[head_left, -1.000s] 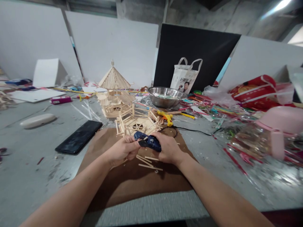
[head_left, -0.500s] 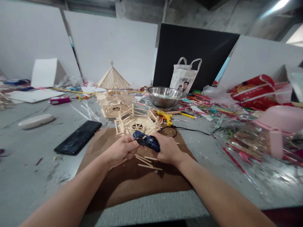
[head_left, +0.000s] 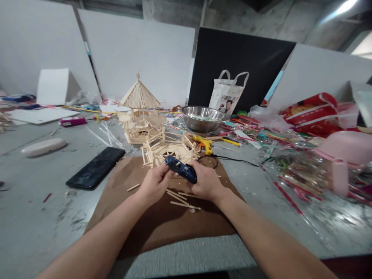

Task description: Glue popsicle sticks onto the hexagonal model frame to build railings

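My right hand is wrapped round a dark blue hand tool, whose exact kind I cannot make out. A small pale stick end shows against the tool's upper side. My left hand has its fingers pinched together at the tool's left end; what they grip is hidden. Below the hands, several thin wooden sticks lie on a brown sheet. One short stick rests beside my left wrist. Just beyond the tool stands a wooden stick frame with railings.
Behind the frame stands a stick pavilion with a pointed roof. A yellow glue gun with a black cord and a steel bowl are to the right. A black phone lies left. Plastic clutter and a pink-lidded container fill the right side.
My left hand has turned and shifted slightly right, its fingers closer to the tool. The short stick on the left of the brown sheet is now visible. The right hand keeps its hold.
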`<control>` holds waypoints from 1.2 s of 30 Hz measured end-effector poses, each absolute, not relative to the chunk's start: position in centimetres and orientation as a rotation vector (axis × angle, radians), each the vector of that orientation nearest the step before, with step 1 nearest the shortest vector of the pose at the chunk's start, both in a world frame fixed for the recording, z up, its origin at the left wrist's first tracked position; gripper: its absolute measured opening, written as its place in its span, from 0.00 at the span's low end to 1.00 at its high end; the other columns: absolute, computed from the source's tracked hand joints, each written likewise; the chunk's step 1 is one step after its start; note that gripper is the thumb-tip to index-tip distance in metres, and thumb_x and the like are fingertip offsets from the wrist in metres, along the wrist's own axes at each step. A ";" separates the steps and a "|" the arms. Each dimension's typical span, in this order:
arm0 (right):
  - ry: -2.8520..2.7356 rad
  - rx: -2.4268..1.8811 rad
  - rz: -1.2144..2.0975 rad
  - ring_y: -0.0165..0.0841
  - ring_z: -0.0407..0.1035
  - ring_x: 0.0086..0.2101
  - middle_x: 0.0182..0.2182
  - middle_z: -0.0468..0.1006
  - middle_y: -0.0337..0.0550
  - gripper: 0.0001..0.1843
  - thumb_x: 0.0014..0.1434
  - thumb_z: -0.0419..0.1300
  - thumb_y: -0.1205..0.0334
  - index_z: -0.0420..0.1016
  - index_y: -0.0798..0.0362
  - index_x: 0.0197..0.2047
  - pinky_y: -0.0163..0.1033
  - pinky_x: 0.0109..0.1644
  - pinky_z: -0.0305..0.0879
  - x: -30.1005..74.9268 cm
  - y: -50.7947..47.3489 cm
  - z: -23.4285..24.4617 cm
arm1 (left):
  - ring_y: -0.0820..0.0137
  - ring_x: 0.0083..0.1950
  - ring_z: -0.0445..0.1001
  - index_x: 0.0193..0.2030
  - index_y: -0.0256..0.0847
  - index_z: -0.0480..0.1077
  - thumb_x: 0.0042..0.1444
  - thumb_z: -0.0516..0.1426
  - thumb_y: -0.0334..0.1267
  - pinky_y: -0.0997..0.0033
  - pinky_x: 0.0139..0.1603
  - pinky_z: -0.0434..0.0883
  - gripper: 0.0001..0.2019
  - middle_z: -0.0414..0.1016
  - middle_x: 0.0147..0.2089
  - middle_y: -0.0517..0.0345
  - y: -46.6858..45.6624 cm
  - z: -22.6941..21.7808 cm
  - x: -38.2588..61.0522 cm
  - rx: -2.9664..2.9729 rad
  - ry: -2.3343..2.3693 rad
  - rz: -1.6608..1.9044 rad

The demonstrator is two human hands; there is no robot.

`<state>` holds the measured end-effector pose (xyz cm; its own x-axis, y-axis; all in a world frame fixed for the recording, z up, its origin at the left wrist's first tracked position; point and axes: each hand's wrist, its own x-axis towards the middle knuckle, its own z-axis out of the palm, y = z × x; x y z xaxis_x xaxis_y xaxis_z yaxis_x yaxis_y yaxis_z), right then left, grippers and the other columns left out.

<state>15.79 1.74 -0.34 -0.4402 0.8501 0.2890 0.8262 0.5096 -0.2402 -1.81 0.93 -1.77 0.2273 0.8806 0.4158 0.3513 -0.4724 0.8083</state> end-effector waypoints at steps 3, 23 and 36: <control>-2.378 -1.340 0.113 0.38 0.66 0.39 0.40 0.71 0.48 0.26 0.42 0.54 0.65 0.59 0.55 0.47 0.40 0.40 0.59 15.9 1.9 -0.6 | 0.70 0.31 0.66 0.30 0.35 0.70 0.52 0.50 0.39 0.74 0.35 0.63 0.11 0.70 0.27 0.57 0.9 -1.8 -1.9 1.922 1.127 1.214; -2.408 -1.222 0.147 0.38 0.65 0.40 0.42 0.71 0.48 0.26 0.42 0.55 0.65 0.60 0.55 0.48 0.42 0.42 0.60 16.2 2.0 -0.4 | 0.83 0.14 0.43 0.22 0.35 0.64 0.43 0.58 0.46 0.79 0.16 0.41 0.14 0.46 0.12 0.70 0.5 -0.6 -2.0 1.253 0.810 0.964; -2.473 -1.165 0.155 0.38 0.66 0.40 0.41 0.71 0.49 0.25 0.43 0.54 0.63 0.59 0.57 0.47 0.41 0.42 0.61 16.3 2.0 -0.3 | 0.85 0.13 0.41 0.23 0.35 0.62 0.43 0.57 0.47 0.82 0.13 0.43 0.16 0.45 0.11 0.72 0.8 -1.0 -2.7 1.116 0.686 0.788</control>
